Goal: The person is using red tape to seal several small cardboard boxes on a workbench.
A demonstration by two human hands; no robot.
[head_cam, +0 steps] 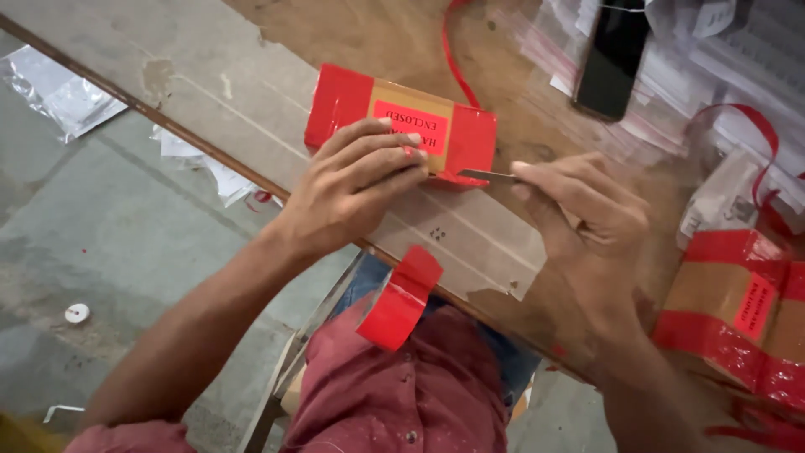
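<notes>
Box: we pin the red-taped carton [401, 126] flat on the tabletop [251, 92] with left hand [356, 186] spread.
Blade: right hand [583, 210] clamped on blade [488, 175] at carton's end.
Technique: we keep fingers clear, cut shallow.

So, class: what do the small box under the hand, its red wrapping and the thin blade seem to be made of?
Box: probably cardboard, matte brown face.
Red wrapping: looks like glossy plastic tape, shiny with creases.
Blade in the right hand: likely metal, thin, grey, slightly reflective.
</notes>
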